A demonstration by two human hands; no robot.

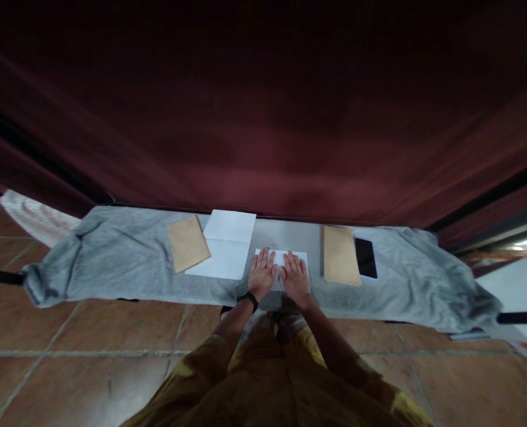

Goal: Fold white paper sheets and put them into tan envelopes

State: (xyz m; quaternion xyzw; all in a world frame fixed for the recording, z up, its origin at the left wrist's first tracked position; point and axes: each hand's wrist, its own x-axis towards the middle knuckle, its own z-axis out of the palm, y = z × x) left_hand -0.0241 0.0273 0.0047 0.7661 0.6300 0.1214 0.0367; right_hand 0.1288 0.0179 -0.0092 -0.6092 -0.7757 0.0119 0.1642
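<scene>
My left hand and my right hand lie side by side, fingers stretched flat, pressing down on a small folded white paper on the grey cloth-covered table. A black band sits on my left wrist. To the left of my hands lies a larger white sheet with a fold line, and a brown envelope overlaps its left edge. To the right lies a second brown envelope.
A black phone rests face up beside the right envelope. A dark red curtain hangs right behind the table. The floor is brown tile. White sheets lie at the far right.
</scene>
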